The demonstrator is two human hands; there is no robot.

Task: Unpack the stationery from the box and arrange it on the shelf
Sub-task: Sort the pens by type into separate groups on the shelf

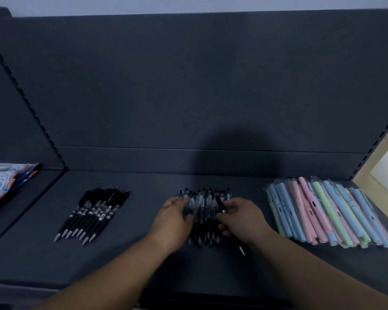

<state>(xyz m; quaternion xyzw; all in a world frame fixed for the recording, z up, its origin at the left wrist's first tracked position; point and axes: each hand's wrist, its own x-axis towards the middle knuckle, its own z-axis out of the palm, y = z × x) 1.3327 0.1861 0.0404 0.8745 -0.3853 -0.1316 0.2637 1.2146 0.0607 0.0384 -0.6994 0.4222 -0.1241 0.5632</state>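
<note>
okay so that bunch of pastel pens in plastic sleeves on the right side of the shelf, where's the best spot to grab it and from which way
Probably the near ends of the pastel pens, coming from the front edge of the shelf. They lie flat, fanned with their length running front to back, so those ends point toward the person. Both the left hand and right hand are on the middle pile of pens.

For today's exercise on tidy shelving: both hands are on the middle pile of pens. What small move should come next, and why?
Probably lay the black pen in the right hand down parallel with the middle pile; it sits angled across while the left hand steadies the pile.
</note>
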